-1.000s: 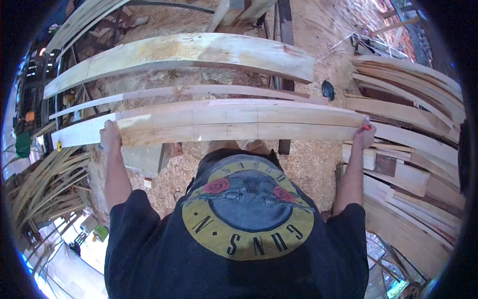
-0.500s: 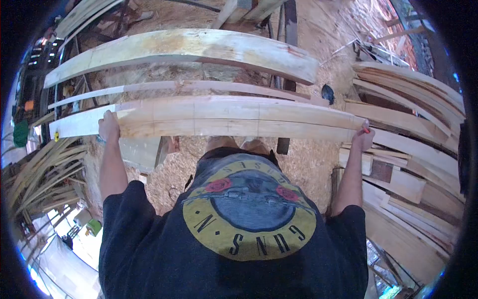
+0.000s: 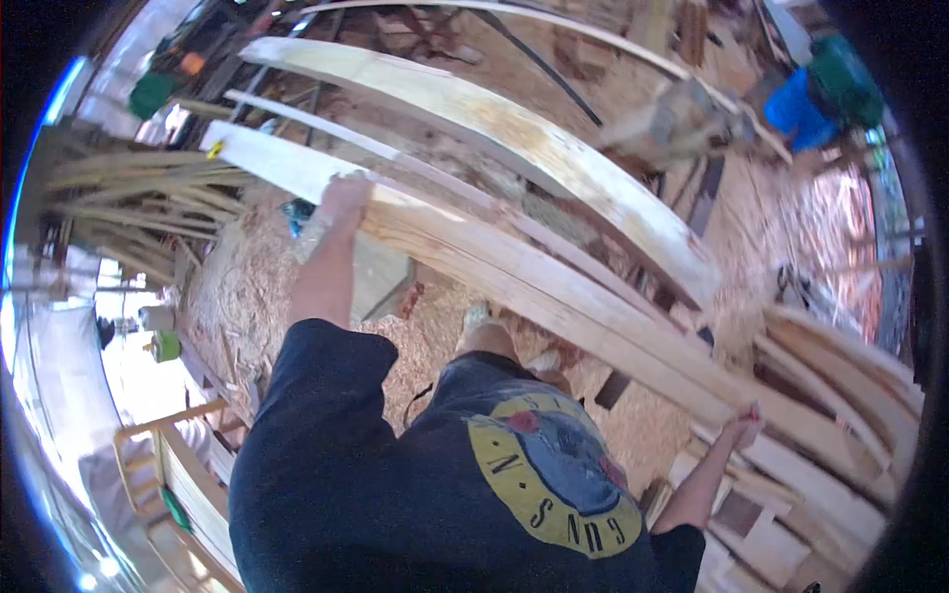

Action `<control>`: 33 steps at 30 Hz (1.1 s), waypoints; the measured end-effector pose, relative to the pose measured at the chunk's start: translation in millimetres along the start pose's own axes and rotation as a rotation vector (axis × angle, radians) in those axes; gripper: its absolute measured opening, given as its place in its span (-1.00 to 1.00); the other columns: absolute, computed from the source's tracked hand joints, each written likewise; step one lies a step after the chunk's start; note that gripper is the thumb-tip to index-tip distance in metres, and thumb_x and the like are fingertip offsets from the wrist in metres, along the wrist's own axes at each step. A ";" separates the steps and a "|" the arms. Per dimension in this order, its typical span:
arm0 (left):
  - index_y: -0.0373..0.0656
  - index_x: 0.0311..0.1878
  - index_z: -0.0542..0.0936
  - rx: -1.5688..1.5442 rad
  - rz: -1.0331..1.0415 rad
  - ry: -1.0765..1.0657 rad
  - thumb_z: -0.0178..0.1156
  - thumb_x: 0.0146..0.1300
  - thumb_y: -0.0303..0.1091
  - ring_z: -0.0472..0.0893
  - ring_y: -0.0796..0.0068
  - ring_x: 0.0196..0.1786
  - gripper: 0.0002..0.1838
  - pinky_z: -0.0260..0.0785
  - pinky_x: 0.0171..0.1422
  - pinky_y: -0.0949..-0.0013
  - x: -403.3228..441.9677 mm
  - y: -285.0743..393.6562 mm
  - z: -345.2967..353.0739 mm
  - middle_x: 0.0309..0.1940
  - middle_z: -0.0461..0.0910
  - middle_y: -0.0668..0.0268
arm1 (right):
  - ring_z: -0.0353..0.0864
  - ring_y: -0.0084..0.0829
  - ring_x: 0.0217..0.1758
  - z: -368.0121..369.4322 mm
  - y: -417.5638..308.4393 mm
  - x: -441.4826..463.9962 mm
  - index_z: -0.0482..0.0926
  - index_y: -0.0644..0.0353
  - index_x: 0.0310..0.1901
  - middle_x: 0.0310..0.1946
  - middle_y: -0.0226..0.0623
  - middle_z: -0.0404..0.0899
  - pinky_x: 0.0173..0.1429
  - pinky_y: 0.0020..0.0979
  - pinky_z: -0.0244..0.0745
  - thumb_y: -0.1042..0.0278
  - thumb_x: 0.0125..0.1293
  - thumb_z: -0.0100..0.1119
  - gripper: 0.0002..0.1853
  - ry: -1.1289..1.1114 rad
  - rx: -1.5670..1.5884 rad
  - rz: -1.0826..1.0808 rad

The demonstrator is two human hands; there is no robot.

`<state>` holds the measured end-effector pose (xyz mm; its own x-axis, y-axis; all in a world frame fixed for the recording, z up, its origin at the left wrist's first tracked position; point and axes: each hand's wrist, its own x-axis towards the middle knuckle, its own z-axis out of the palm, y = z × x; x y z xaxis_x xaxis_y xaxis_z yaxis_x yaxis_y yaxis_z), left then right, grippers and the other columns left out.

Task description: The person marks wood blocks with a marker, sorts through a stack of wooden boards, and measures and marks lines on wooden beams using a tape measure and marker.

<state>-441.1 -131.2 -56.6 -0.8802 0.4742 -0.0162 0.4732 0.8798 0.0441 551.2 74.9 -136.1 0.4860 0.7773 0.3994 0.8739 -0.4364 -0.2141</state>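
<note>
A long pale wooden plank (image 3: 514, 267) with a lengthwise line on it runs from upper left to lower right in front of me. My left hand (image 3: 343, 203) is closed round the plank toward its far left part. Near the plank's right end, my right hand (image 3: 743, 429) is closed on the edge, with a small red item (image 3: 754, 413) at its fingers. A yellow item (image 3: 215, 150) sits at the plank's left tip. Beyond lie a thin strip (image 3: 395, 156) and a thick curved beam (image 3: 494, 109).
Wood shavings cover the floor (image 3: 445, 381). Curved boards (image 3: 830, 371) are stacked at the right, and thin offcuts (image 3: 148, 198) are heaped at the left. A blue container (image 3: 799, 109) stands at the upper right, and a wooden frame (image 3: 148, 465) at the lower left.
The view has turned toward the left, so the plank and beam now slant down to the right. Both hands still hold the plank.
</note>
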 end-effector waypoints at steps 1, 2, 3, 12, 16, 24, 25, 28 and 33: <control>-0.26 0.16 0.58 -0.070 -0.065 0.022 -0.07 0.33 0.14 0.64 -0.08 0.18 -0.35 0.42 0.32 -0.06 7.4 -7.4 13.6 0.09 0.64 -0.13 | 0.70 -0.10 -0.21 2.0 -6.0 5.4 0.63 0.06 -0.13 -0.27 -0.16 0.71 -0.14 -0.03 0.57 -0.16 0.36 0.16 -0.58 -0.076 0.154 0.125; -0.29 0.19 0.57 -0.121 -0.108 0.046 -0.06 0.30 0.19 0.63 -0.09 0.19 -0.29 0.39 0.35 -0.07 11.3 -12.2 24.4 0.11 0.63 -0.15 | 0.71 -0.08 -0.16 -13.4 -24.5 2.3 0.61 0.06 -0.10 -0.23 -0.16 0.71 -0.08 -0.01 0.57 -0.10 0.38 0.16 -0.62 -0.106 -0.021 0.104; -0.29 0.17 0.58 -0.155 -0.125 0.058 -0.08 0.32 0.16 0.63 -0.09 0.19 -0.31 0.40 0.34 -0.06 8.2 -12.6 17.8 0.10 0.64 -0.14 | 0.72 -0.06 -0.12 -29.2 -39.5 -2.2 0.60 0.06 -0.07 -0.18 -0.17 0.72 -0.02 0.00 0.57 -0.04 0.40 0.15 -0.66 -0.127 -0.199 0.085; -0.11 0.01 0.64 -0.890 -0.367 0.166 0.04 0.34 -0.02 0.69 -0.01 0.03 -0.59 0.46 0.15 0.00 8.4 -100.4 13.8 -0.09 0.72 -0.01 | 0.72 -0.09 -0.12 -52.0 -66.0 -8.5 0.51 0.22 0.07 -0.12 0.00 0.69 -0.06 -0.17 0.63 0.00 0.45 0.17 -0.58 0.108 0.326 0.088; -0.06 0.08 0.61 -0.669 -0.349 0.166 0.14 0.28 -0.18 0.70 -0.02 -0.01 -0.65 0.49 0.13 0.00 0.4 -165.6 16.6 -0.16 0.73 0.03 | 0.67 -0.28 -0.15 -108.5 -138.2 -53.9 0.51 0.30 0.05 -0.21 -0.09 0.64 -0.06 -0.32 0.66 0.12 0.48 0.18 -0.63 0.110 0.486 -0.043; 0.04 0.44 0.34 -0.289 0.567 -0.109 0.39 0.07 -0.26 0.52 -0.05 0.27 -0.19 0.44 0.31 -0.02 8.4 -136.6 1.0 0.32 0.46 0.04 | 0.58 -0.39 -0.31 -134.5 -261.2 -163.6 0.53 0.30 0.04 -0.26 -0.25 0.57 -0.20 -0.41 0.60 0.10 0.46 0.22 -0.61 -0.171 1.047 -0.040; 0.03 0.45 0.33 -0.234 0.673 -0.130 0.44 0.03 -0.27 0.48 -0.05 0.31 -0.15 0.42 0.33 -0.02 13.4 -135.8 1.0 0.38 0.40 0.06 | 0.58 -0.42 -0.27 -118.1 -259.4 -170.2 0.52 0.30 0.05 -0.29 -0.27 0.54 -0.22 -0.38 0.59 0.12 0.45 0.22 -0.62 -0.123 1.037 -0.139; -0.02 0.42 0.37 -0.124 0.905 -0.148 0.57 -0.12 -0.29 0.44 -0.03 0.33 -0.06 0.37 0.39 0.03 31.3 -124.4 5.7 0.39 0.39 0.12 | 0.57 -0.44 -0.36 -128.2 -288.6 -203.5 0.51 0.31 -0.05 -0.40 -0.29 0.54 -0.25 -0.39 0.57 0.27 0.44 0.13 -0.75 -0.076 1.110 -0.198; -0.17 0.16 0.59 -0.151 0.995 -0.118 0.45 0.02 -0.29 0.54 -0.04 0.20 -0.43 0.39 0.34 0.02 64.1 -124.1 13.7 0.09 0.61 0.04 | 0.58 -0.49 -0.41 -203.2 -336.5 -254.1 0.52 0.30 -0.08 -0.47 -0.27 0.60 -0.19 -0.43 0.51 0.35 0.47 0.10 -0.82 -0.131 0.975 -0.110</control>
<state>-555.8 -209.6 -76.7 -0.0757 0.9971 -0.0016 0.9733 0.0743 0.2171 132.0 -67.8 15.6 0.3477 0.8607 0.3718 0.5095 0.1595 -0.8456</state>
